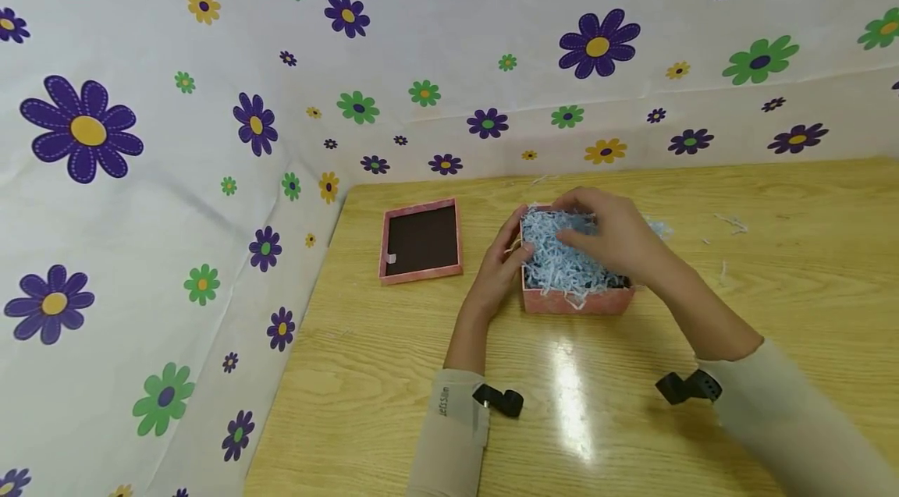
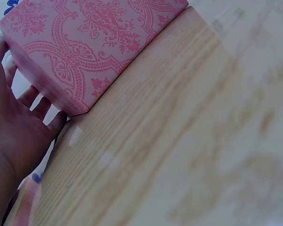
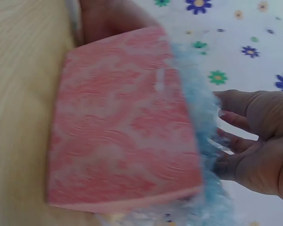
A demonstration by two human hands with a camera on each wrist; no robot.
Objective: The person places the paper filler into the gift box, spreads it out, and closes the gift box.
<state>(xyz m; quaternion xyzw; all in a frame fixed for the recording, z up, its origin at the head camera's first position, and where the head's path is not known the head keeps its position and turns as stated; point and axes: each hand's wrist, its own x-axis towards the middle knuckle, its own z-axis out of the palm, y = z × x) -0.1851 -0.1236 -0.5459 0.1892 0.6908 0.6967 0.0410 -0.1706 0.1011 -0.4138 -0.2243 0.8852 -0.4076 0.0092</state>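
Observation:
A pink patterned box (image 1: 576, 303) stands on the table, heaped with light blue shredded paper (image 1: 562, 251). My left hand (image 1: 497, 269) rests against the box's left wall, its thumb near the rim. In the left wrist view, the left hand's fingers (image 2: 30, 100) touch the side of the box (image 2: 89, 56). Over the box, my right hand (image 1: 618, 236) touches the shredded paper with thumb and fingers spread apart. The right wrist view shows the right hand (image 3: 259, 136) beside blue shreds (image 3: 198, 103) that rise above the rim; its fingertips are partly hidden.
A pink-edged lid (image 1: 421, 239) lies left of the box with its dark inside up. Loose shreds (image 1: 730, 224) are scattered to the right, and a blue tuft (image 1: 659, 228) lies beyond the right hand. Flower-patterned cloth (image 1: 520, 83) hangs behind and left of the wooden table (image 1: 379, 388).

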